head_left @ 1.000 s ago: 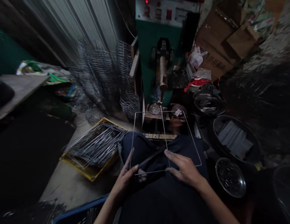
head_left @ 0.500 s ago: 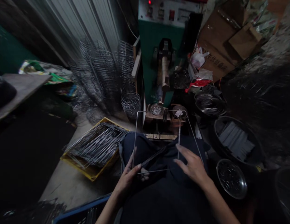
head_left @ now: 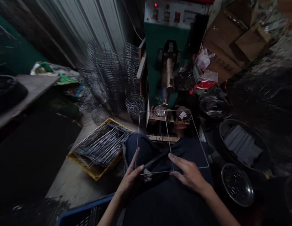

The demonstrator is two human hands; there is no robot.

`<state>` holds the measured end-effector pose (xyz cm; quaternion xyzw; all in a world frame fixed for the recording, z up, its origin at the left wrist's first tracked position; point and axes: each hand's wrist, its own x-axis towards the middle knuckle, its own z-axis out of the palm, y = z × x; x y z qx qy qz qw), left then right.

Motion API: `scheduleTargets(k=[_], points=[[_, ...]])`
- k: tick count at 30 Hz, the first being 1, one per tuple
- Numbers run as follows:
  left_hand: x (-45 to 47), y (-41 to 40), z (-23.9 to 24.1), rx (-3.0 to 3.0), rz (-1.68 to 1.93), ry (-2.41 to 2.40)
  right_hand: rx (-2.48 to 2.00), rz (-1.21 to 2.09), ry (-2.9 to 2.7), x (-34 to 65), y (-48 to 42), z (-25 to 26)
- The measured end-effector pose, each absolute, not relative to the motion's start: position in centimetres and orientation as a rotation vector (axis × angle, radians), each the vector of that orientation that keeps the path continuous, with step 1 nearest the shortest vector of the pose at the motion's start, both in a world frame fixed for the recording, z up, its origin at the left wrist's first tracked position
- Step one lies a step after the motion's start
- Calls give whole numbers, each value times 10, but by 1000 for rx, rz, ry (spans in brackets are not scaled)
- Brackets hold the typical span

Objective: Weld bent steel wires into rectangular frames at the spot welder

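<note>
A rectangular wire frame (head_left: 138, 131) is held up over my lap, its far side level with the machine's base. My left hand (head_left: 131, 176) grips the frame's near left corner between thumb and fingers. From the same hand a few thin wire rods (head_left: 157, 159) slant up to the right. My right hand (head_left: 190, 172) pinches a straight wire rod (head_left: 167, 131) near its lower end. That rod spans the frame lengthwise near its middle, its far end at the far side and its near end at the near side. Whether it is fixed there I cannot tell.
Ahead stands a green machine (head_left: 155, 40) with small dishes at its base. A yellow crate (head_left: 96, 177) of wire frames lies left, near stacked wire baskets (head_left: 108, 72). To the right are a black tub (head_left: 265, 150) of grey strips and a metal bowl (head_left: 250, 193). A blue crate (head_left: 72, 211) sits lower left.
My right hand has moved left with the wire rod, which now meets the frame's far side near the middle. My left hand keeps its hold on the frame. The view has turned slightly left.
</note>
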<state>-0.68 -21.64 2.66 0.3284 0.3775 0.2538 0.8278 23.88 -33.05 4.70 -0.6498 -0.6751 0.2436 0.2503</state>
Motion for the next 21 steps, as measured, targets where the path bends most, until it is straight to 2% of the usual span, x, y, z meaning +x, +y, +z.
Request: scheduleTargets(k=[8, 21], points=[[-2, -221, 41, 687, 566, 840, -1824, 654, -1833, 236, -330, 46], [-2, -216, 32, 689, 564, 820, -1816, 641, -1837, 242, -326, 52]])
